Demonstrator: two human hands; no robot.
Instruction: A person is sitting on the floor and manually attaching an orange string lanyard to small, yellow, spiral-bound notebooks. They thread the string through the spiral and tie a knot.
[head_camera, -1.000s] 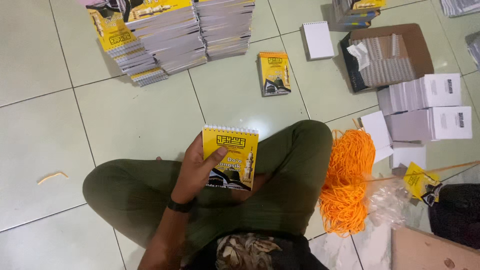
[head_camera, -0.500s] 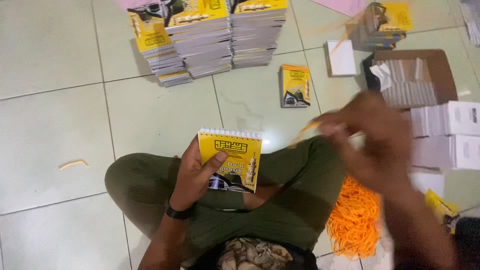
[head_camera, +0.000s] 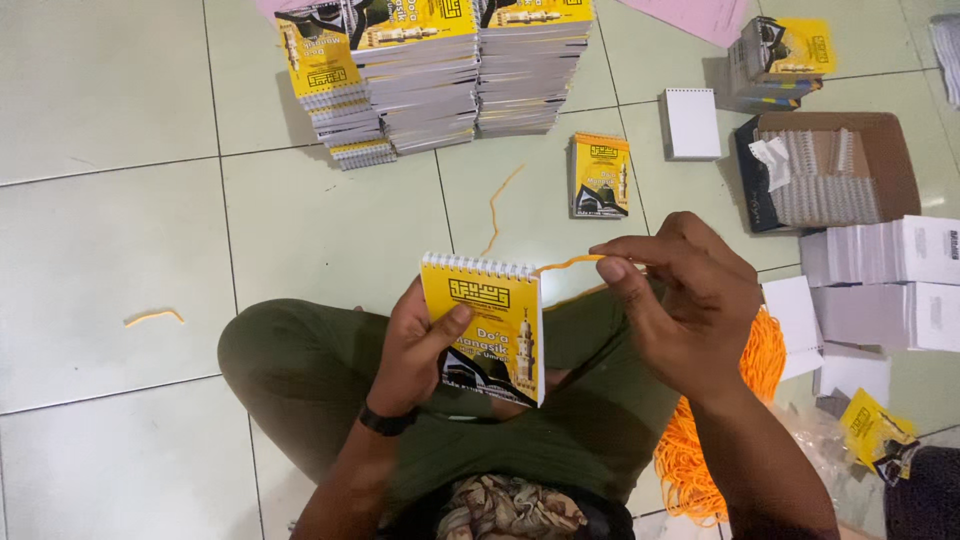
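Centre of frame: left hand (head_camera: 425, 345) grips a small yellow spiral-bound booklet (head_camera: 487, 325) upright over the lap, thumb across the cover, fingers behind; right hand (head_camera: 680, 300) pinches one end of a thin orange cord (head_camera: 568, 263) at the booklet's upper right corner, just beside the wire coil (head_camera: 478, 264); booklet judged light, fairly stiff, covers flexing at the free edges, best held low on the cover, away from the coil; cord limp, light, needs a fingertip pinch close to its end; stacks of like booklets (head_camera: 440, 70) upper centre; orange cord bundle (head_camera: 700, 440) lower right; box of wire coils (head_camera: 830, 165) upper right.
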